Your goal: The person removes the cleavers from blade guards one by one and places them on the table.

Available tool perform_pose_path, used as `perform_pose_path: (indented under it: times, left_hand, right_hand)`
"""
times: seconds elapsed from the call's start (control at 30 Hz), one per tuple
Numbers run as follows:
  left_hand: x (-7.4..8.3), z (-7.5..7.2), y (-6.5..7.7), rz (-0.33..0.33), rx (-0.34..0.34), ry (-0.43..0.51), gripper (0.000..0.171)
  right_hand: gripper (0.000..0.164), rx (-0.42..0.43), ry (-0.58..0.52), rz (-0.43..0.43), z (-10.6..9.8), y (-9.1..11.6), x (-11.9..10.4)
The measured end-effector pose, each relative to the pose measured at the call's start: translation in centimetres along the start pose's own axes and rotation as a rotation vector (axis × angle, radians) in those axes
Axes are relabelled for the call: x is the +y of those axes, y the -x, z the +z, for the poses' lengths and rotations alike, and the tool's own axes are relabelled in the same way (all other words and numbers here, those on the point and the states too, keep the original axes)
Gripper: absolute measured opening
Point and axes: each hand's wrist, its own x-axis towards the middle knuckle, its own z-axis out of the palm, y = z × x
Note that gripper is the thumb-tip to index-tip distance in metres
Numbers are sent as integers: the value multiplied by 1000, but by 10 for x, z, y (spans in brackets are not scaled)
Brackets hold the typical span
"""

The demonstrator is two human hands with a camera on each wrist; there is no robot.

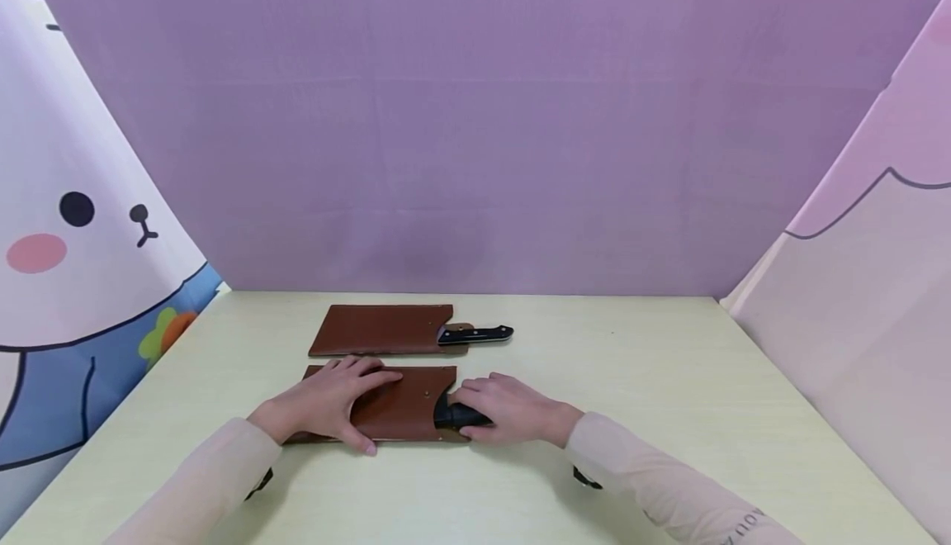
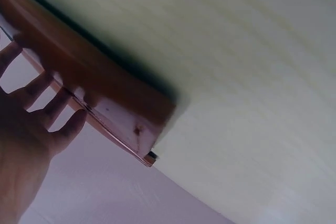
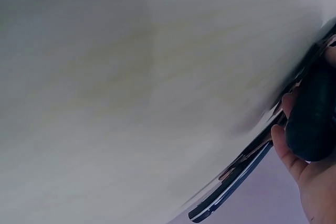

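Pale, faintly grained surface (image 1: 669,363), creased purple cloth (image 1: 475,116) behind, cartoon-print fabric (image 1: 52,297) at left. On it, flat, glossy brown near sheath (image 1: 407,409) with left hand (image 1: 327,400) laid across, fingers spread, and right hand (image 1: 513,411), fingers curled round smooth, rounded black handle (image 1: 455,415) at the notched end. Just beyond, flat on the surface, matching brown far sheath (image 1: 382,330), slim riveted knife handle (image 1: 479,335) poking out to the right.

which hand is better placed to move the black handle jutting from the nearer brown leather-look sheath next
Probably the right hand: it grips the handle, while the left hand rests on the sheath.
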Motion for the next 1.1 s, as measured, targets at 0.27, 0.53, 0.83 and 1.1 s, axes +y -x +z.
perform_pose_path:
  times: [0.27,0.53,0.83,1.1]
  left_hand:
    - [0,1,0,-5,23,-33,99]
    - [3,-3,1,22,65,-49,97]
    - [3,-3,0,47,87,-81,97]
    - [4,-6,0,58,115,-107,99]
  right_hand:
    - [31,-5,-23,-1,-1,-2,-1]
    - [29,-10,-37,-10,-3,-3,-2]
    - [30,-7,-42,-14,-2,-1,-2]
    - [32,9,-28,-16,-5,-1,-3]
